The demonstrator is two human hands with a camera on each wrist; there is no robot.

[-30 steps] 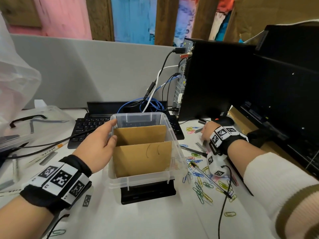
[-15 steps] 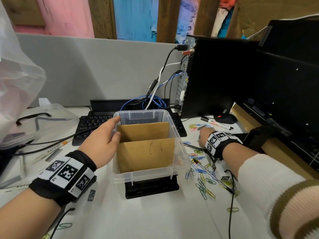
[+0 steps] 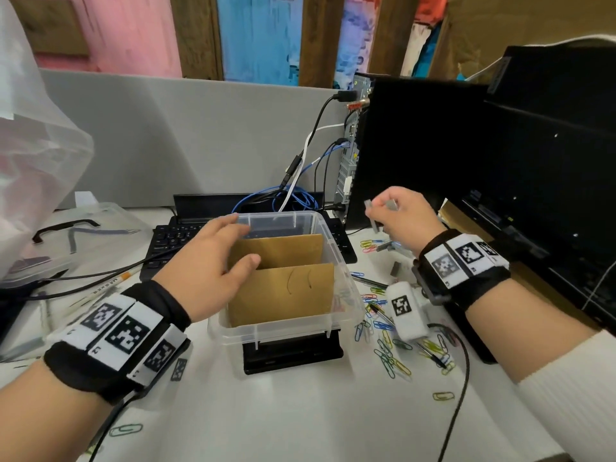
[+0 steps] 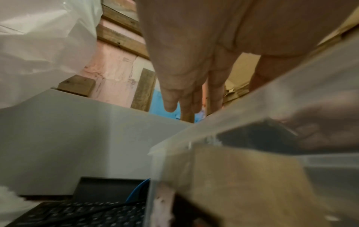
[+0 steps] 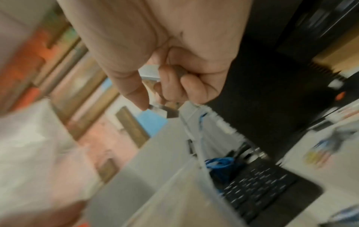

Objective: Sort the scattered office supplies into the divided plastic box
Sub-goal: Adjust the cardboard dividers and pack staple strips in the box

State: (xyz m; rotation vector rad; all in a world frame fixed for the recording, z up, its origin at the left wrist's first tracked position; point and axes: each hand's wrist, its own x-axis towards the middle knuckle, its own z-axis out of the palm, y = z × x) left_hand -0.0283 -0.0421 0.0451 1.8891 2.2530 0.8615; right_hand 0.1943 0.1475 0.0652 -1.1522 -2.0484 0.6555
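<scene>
Since a second ago our right hand (image 3: 401, 216) has risen off the worktop (image 3: 300, 411), fingers curled round small grey pieces (image 3: 390, 205), right of the clear plastic box (image 3: 340, 261). Left hand (image 3: 213, 265) rests relaxed on its left rim. Two cardboard dividers (image 3: 283, 295) stand inside. Coloured paper clips (image 3: 390, 355) and pens (image 3: 366, 281) litter the worktop right of it; keyboard (image 3: 166, 241) behind.

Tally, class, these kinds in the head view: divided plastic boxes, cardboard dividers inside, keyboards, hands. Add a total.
divided plastic box: 1
cardboard dividers: 2
keyboard: 1
hands, the left hand and the right hand: 2
Total: 6
</scene>
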